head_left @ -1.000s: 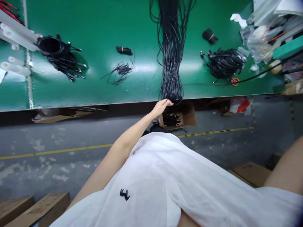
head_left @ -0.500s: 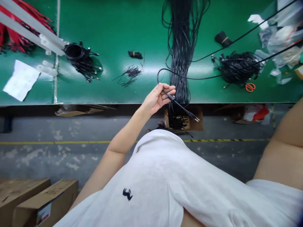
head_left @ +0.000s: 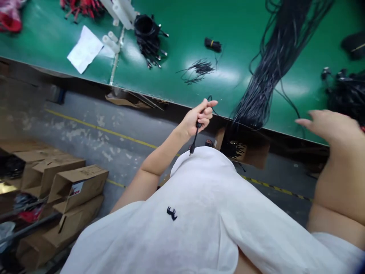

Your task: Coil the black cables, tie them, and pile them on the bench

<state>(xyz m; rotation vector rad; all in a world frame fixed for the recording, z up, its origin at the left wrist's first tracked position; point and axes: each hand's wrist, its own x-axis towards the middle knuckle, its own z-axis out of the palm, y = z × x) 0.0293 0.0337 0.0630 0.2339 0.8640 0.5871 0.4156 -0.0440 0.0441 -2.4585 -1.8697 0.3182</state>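
My left hand point(head_left: 200, 117) is closed on a black cable point(head_left: 194, 140) just off the front edge of the green table point(head_left: 176, 85). The cable's plug end hangs down over the white shirt, and a thin loop shows above the fingers. At the right, my right hand point(head_left: 325, 123) hovers over the table edge with its fingers apart, blurred, and nothing visible in it. Between the two hands a thick bundle of long black cables point(head_left: 265, 80) lies across the table and reaches its edge.
On the table are a coiled cable bundle point(head_left: 149, 40), thin black ties point(head_left: 199, 69), a small tied bundle point(head_left: 213, 44), white paper point(head_left: 84, 50) and a black cable pile point(head_left: 346, 91). Beneath stands an open carton point(head_left: 258, 152); more cardboard boxes point(head_left: 81, 186) stand lower left.
The view has turned and shifted leftward. My right hand has come into view. The plug end in my left hand now points down instead of right, and the taut cable lines at right are gone.
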